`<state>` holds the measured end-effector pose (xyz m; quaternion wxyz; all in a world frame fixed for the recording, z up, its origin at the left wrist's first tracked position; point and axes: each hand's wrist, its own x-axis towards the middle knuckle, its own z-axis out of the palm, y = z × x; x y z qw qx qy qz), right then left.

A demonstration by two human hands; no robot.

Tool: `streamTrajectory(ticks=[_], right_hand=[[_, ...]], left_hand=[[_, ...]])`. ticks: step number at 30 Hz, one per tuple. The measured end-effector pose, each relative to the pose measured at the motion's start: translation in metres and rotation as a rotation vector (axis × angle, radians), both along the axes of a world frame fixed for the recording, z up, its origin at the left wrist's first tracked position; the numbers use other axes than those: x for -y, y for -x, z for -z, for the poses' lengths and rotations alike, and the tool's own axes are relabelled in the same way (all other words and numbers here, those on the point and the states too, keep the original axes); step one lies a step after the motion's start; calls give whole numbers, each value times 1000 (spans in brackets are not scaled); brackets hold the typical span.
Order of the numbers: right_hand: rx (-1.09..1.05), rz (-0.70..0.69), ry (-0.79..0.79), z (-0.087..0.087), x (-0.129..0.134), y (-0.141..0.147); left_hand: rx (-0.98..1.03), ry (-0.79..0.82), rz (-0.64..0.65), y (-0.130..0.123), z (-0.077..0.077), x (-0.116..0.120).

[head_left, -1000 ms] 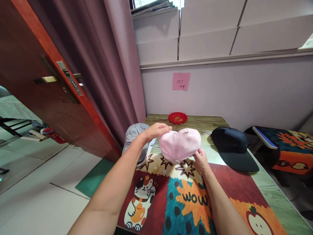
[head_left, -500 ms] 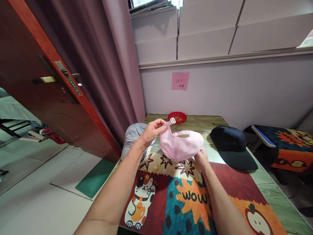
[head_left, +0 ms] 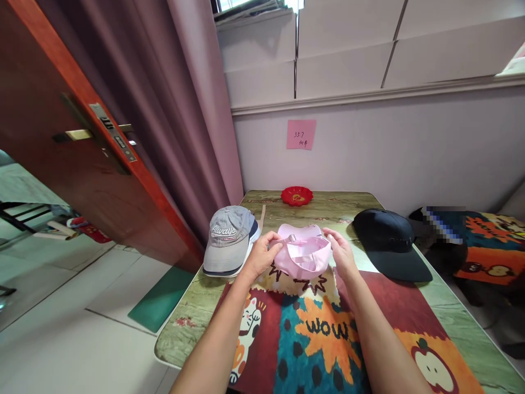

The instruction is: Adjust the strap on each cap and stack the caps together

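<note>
A pink baseball cap (head_left: 301,270) is held over the middle of the table, its inside and adjustable back strap turned toward me and its brim pointing away. My left hand (head_left: 263,254) pinches the left edge of the cap near the strap buckle. On the opposite edge, the fingers of my right hand (head_left: 341,253) grip the fabric. To the left stands a grey cap (head_left: 229,232) with white lettering, stacked over at least one other cap whose dark and white edges show. A black cap (head_left: 383,241) rests at the right, brim toward me.
A red scalloped dish (head_left: 297,196) sits at the table's back edge by the wall. Beneath my arms lies a colourful printed mat (head_left: 320,339) on the wood-patterned table (head_left: 180,334). A pink note (head_left: 301,134) is stuck to the wall. The door (head_left: 82,164) and curtain (head_left: 197,109) stand left.
The pink cap has been tipped over, so its inside and brim now show. My left hand has moved right and down, uncovering the grey cap; my right hand has risen along the cap's edge.
</note>
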<state>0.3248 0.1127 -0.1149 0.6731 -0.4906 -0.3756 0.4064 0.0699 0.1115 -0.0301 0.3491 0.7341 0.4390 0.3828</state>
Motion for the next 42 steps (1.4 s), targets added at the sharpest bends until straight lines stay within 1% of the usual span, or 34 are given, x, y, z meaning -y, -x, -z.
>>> streamTrajectory(ticks=[2, 3, 6, 8, 9, 11, 14, 17, 21, 23, 26, 30, 32, 34, 36, 38, 40, 42], right_hand=[[186, 62, -78, -24, 7, -6], [278, 56, -117, -38, 12, -7], [612, -63, -204, -77, 32, -1], [869, -140, -208, -93, 44, 10], [985, -163, -200, -97, 48, 16], [1157, -184, -180, -100, 53, 26], [1279, -199, -139, -97, 53, 34], [1317, -218, -91, -94, 52, 36], [1297, -206, -95, -95, 51, 37], [1249, -201, -115, -94, 51, 37], [1116, -205, -154, -94, 51, 35], [1004, -166, -182, -96, 51, 32], [963, -134, -190, -96, 50, 31], [930, -132, -190, -96, 49, 29], [919, -149, -179, -95, 47, 28], [904, -157, -170, -94, 46, 27], [881, -163, -170, -94, 45, 26], [856, -170, -173, -95, 47, 27]], left_hand=[[13, -5, -31, 1, 2, 3], [14, -12, -40, 1, 2, 5], [3, -30, -32, -1, 0, 8], [-4, -28, -24, -3, -2, 10], [-6, -25, -25, -4, -4, 11], [-9, -22, -41, -5, -6, 13], [-19, -35, -53, -5, -9, 14], [-52, -76, -46, -6, -11, 15], [-111, -143, -29, -14, -19, 19], [-169, -183, -23, -21, -25, 23], [-256, -276, -3, -30, -34, 28], [-280, -378, 22, -34, -40, 31], [-261, -411, -9, -33, -40, 31], [-208, -426, -83, -32, -39, 32], [-120, -374, -154, -32, -38, 33], [-6, -258, -189, -34, -37, 32], [109, -135, -199, -35, -34, 31], [187, -51, -190, -35, -31, 29]])
